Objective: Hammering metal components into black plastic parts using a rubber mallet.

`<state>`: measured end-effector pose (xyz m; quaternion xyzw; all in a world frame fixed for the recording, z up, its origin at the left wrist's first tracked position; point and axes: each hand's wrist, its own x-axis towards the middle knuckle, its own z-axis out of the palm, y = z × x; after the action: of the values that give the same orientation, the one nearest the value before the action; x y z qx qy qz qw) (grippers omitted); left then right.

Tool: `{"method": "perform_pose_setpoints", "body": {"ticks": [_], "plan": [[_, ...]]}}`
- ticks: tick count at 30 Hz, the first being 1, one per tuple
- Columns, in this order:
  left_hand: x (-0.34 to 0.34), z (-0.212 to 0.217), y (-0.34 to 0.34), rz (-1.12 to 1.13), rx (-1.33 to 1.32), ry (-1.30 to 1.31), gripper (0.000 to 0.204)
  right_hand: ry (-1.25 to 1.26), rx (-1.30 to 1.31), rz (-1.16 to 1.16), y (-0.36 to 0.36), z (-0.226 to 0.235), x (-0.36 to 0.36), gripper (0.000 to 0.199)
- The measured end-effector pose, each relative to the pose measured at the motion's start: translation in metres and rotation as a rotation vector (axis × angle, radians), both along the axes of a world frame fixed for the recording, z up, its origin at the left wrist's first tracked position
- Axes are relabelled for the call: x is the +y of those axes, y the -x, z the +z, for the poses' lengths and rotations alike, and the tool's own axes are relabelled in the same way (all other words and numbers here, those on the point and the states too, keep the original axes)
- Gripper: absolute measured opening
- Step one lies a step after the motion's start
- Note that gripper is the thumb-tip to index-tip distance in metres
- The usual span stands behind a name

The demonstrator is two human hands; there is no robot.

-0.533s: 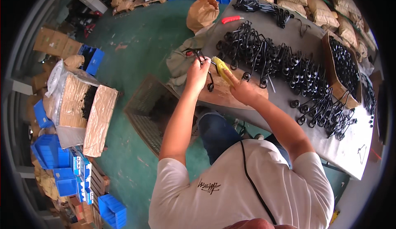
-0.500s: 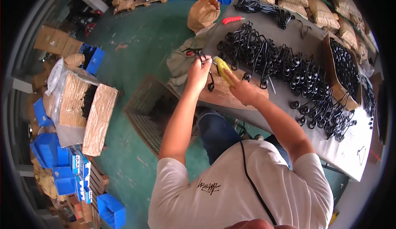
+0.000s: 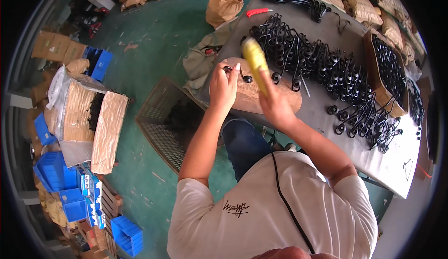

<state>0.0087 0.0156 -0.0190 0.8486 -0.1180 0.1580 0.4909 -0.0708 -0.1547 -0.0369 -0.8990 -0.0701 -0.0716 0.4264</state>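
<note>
My left hand (image 3: 223, 87) is closed around a black coiled metal piece (image 3: 247, 78), its looped ends showing on both sides of the thumb. In my right hand (image 3: 278, 104) is a yellow tool (image 3: 255, 57), upright and blurred by motion; its working end cannot be made out. The two hands are apart, over a brown oval pad (image 3: 287, 101) at the table's near left edge. Just beyond the pad lies a long heap of similar black coiled pieces (image 3: 322, 70), a few reaching onto it.
A red-handled cutter (image 3: 258, 12) lies on the grey table (image 3: 373, 165). An open carton (image 3: 368, 63) of black parts stands at the right. Below the table's left side is a plastic crate (image 3: 158, 135) with dark contents. A brown paper bag (image 3: 224, 4) stands beyond the left edge.
My right hand has raised the yellow tool and swung it upright, away from the left hand. My left hand still grips the black piece and has turned slightly.
</note>
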Motion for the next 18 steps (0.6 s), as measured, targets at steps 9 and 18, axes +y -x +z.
{"method": "perform_pose_setpoints", "body": {"ticks": [9,18], "plan": [[0.032,0.001,0.012,0.218,0.083,0.048,0.023,-0.054,0.192,0.093,-0.012,-0.020,-0.023,0.070],[0.157,-0.017,0.012,0.387,0.044,0.880,0.035,0.122,0.198,0.115,0.005,-0.024,-0.052,0.065]]}}
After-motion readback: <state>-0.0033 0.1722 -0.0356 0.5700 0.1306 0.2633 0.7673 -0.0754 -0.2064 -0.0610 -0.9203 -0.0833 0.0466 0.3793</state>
